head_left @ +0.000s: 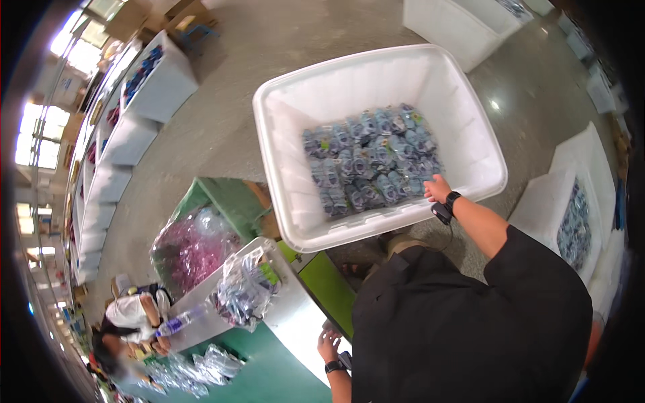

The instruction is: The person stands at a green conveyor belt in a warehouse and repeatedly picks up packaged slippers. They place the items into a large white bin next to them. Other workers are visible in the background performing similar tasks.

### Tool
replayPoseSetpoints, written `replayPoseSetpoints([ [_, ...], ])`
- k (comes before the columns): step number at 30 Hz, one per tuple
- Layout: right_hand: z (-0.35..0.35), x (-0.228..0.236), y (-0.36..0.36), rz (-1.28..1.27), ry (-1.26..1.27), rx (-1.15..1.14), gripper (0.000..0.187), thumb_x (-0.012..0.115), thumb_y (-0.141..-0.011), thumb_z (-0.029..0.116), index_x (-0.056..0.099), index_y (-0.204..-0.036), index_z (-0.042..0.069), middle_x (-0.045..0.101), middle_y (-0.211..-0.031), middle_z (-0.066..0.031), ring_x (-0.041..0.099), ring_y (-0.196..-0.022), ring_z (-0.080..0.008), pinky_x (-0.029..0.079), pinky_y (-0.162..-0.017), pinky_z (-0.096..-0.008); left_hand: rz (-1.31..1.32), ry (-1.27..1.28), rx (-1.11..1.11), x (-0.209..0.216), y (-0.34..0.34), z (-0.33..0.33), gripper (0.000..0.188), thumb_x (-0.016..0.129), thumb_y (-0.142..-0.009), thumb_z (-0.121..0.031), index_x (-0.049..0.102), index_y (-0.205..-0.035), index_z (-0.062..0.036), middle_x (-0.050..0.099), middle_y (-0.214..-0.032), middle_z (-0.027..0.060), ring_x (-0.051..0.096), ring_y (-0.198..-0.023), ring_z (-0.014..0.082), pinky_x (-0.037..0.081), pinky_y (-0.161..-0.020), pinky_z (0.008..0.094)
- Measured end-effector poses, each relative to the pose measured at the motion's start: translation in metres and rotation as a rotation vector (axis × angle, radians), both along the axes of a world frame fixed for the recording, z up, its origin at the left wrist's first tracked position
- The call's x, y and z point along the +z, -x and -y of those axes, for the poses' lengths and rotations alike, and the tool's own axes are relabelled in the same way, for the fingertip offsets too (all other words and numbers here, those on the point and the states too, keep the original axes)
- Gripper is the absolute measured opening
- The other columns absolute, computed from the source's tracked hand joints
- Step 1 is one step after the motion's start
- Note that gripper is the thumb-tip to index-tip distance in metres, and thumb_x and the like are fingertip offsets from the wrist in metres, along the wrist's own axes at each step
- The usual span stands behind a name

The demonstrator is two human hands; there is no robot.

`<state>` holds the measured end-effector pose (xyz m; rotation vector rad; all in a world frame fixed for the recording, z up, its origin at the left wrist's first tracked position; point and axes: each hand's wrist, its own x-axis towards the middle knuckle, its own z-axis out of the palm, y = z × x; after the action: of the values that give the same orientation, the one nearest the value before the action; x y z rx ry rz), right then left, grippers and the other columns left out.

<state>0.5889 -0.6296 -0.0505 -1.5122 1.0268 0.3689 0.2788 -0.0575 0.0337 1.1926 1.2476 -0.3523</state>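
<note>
My right hand (438,189) is over the near right side of a big white plastic tub (376,236), its fingers loosely apart with nothing seen in them. Inside the tub lie rows of blue-grey goods in clear bags (369,158), which look like small shoes or slippers. At the edge of a table, my left hand (328,345) hangs low, its fingers slightly spread and empty. Beyond it, a pile of clear-bagged goods (245,285) with a green tag lies on the white tabletop (306,339).
A green-lined box (228,201) of pink bagged goods stands left of the tub. Another person (134,312) sits at the table's far left beside a plastic bottle (176,324). More white bins line the left wall; another white bin (571,215) is at the right.
</note>
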Motion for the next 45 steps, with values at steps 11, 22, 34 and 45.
replayPoseSetpoints([
  [11, -0.017, -0.035, 0.030, -0.100, -0.081, 0.371, 0.020, 0.059, -0.092, 0.026, 0.051, -0.094, 0.007, 0.058, -0.075, -0.0107, 0.064, -0.057, -0.0247, 0.055, -0.044, -0.0388, 0.184, -0.249, 0.068, -0.017, 0.021, -0.086, 0.035, 0.066, -0.085, -0.010, 0.060, -0.117, 0.0042, 0.066, -0.086, 0.0094, 0.061, -0.069, 0.0118, 0.049, -0.055, 0.0233],
  [22, -0.122, 0.035, 0.030, -0.140, -0.036, 0.516, 0.024, 0.054, -0.091, 0.025, 0.053, -0.108, 0.007, 0.060, -0.081, -0.0087, 0.064, -0.060, -0.0202, 0.054, -0.047, -0.0366, 0.118, -0.798, 0.159, -0.043, 0.086, -0.290, 0.032, 0.067, -0.084, -0.015, 0.063, -0.110, 0.0022, 0.068, -0.100, 0.0142, 0.065, -0.091, 0.0213, 0.051, -0.082, 0.0342],
  [34, -0.203, 0.134, 0.082, -0.122, 0.114, 0.836, 0.042, 0.054, -0.093, 0.020, 0.042, -0.128, 0.001, 0.061, -0.087, -0.0136, 0.067, -0.067, -0.0234, 0.056, -0.054, -0.0342, -0.102, -1.393, 0.129, -0.012, 0.054, -0.515, 0.044, 0.063, -0.083, -0.019, 0.058, -0.118, 0.0070, 0.059, -0.120, 0.0254, 0.053, -0.115, 0.0396, 0.040, -0.101, 0.0449],
  [45, -0.242, 0.152, 0.085, -0.162, 0.166, 0.962, 0.037, 0.057, -0.091, 0.014, 0.047, -0.124, 0.000, 0.063, -0.085, -0.0120, 0.066, -0.068, -0.0192, 0.055, -0.054, -0.0307, 0.035, -0.847, 0.338, -0.079, 0.075, -0.494, 0.092, 0.082, -0.067, -0.024, 0.034, -0.136, 0.0130, 0.048, -0.133, 0.0290, 0.049, -0.124, 0.0352, 0.036, -0.106, 0.0372],
])
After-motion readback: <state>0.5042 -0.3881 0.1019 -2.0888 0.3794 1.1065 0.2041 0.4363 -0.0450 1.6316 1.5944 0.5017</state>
